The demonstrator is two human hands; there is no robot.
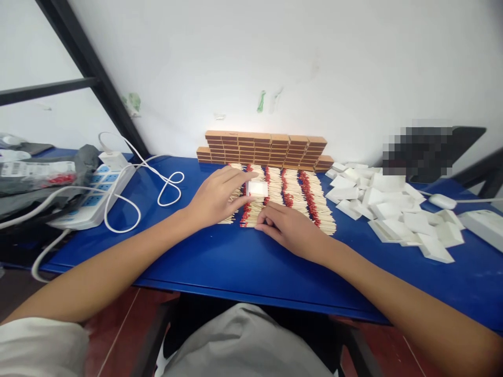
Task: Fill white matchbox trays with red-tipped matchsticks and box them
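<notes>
Between the thumb and fingers of my left hand (220,195) is a small white matchbox tray (258,189), held over the rows of matches. My right hand (288,225) is closed, its fingertips down at the near end of a row of red-tipped matches (251,212). Whether those fingertips pinch any matches is too small to make out. Several rows of matches (314,201) lie side by side on the blue table (220,262). Behind them, brown matchbox sleeves (263,149) are stacked against the wall.
A heap of white matchbox trays (396,204) lies on the right, near a dark tablet-like object (456,152) and a white box (485,228). To the left are a power strip (98,193), a looping white cable (171,180) and a dark plastic package (47,173).
</notes>
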